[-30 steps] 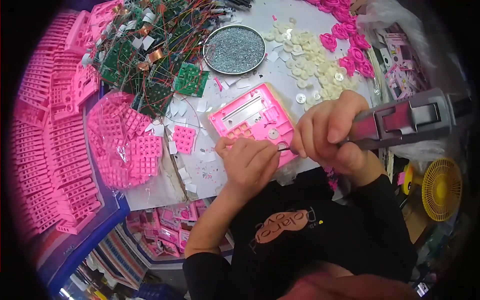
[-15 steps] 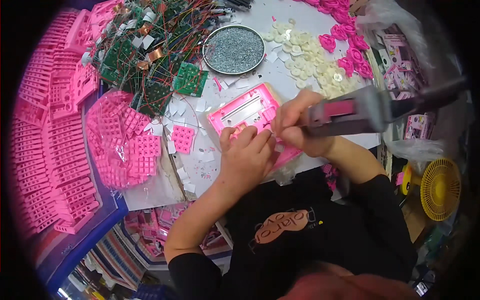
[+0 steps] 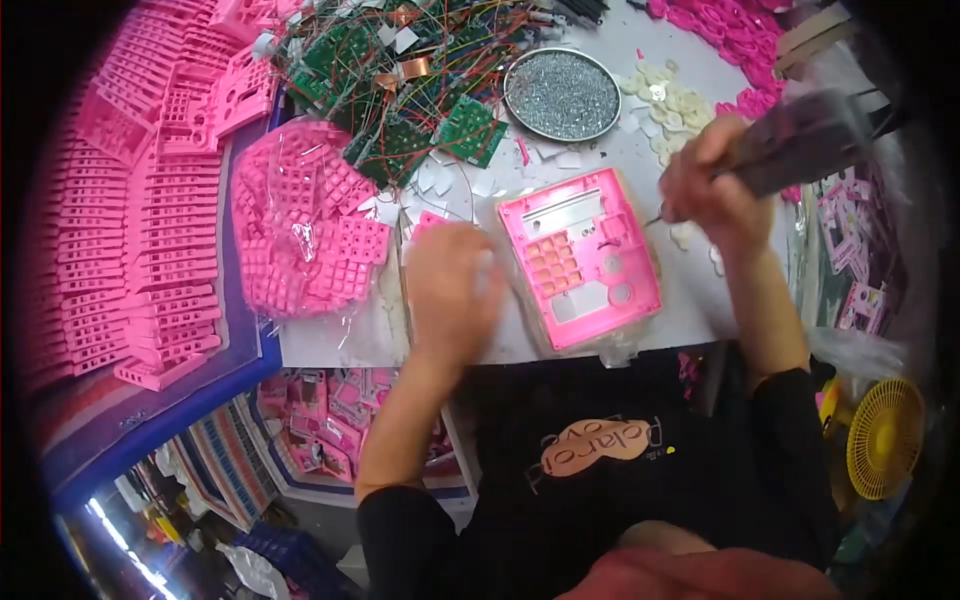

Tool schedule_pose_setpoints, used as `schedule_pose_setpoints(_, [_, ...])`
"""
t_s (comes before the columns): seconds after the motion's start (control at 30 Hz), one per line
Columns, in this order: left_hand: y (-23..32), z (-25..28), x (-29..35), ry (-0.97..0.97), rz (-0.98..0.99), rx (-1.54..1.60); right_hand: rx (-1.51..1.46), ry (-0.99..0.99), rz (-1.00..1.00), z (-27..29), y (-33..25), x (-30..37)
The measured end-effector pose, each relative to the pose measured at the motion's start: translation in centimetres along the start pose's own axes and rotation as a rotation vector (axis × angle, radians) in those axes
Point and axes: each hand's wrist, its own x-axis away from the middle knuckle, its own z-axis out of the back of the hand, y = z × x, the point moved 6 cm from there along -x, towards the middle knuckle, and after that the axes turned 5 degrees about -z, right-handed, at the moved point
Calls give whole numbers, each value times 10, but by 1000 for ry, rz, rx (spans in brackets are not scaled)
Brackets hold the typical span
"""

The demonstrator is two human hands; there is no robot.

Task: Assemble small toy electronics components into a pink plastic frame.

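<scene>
A pink plastic housing with a square-holed grid and round openings lies face down on a wrapped block on the table. To its right my right hand is closed around a dark electric screwdriver; the thin bit points left near the housing's right edge. My left hand, blurred by motion, is left of the housing, over a pink rubber keypad that it partly covers. Its fingers are too smeared to show whether they hold anything.
Behind the housing stands a round tin of small screws. Wired green circuit boards heap at the back left. A plastic bag of pink keypads and stacked pink housings lie left. Cream discs lie back right; a yellow fan stands right.
Both hands have come away from the housing, my left to the left over the keypad, my right to the right with the screwdriver. The whole view has shifted, and the housing's grid is now uncovered.
</scene>
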Motion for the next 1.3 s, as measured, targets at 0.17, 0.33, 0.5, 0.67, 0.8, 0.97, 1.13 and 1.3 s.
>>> schedule_pose_setpoints(0.17, [-34,30,17,-127,26,-530,161,145,93,18,-29,-26])
schedule_pose_setpoints(0.33, [-31,48,23,150,374,118,712,481,405,6,-57,-8])
schedule_pose_setpoints(0.5, [-2,21,42,244,731,1235,1071,199,523,-50,-38,53])
schedule_pose_setpoints(0.67, [28,-8,55,161,851,1723,997,-89,374,-106,-1,60])
schedule_pose_setpoints(0.8, [44,-17,56,99,830,1600,760,-155,172,-106,5,51])
schedule_pose_setpoints(0.97, [59,-28,65,36,860,1857,556,-326,20,-83,14,39])
schedule_pose_setpoints(1.13, [61,-39,84,-302,963,1647,567,-542,155,-92,-6,56])
schedule_pose_setpoints(1.3, [39,-4,68,-1,425,597,1040,-722,7,-97,8,36])
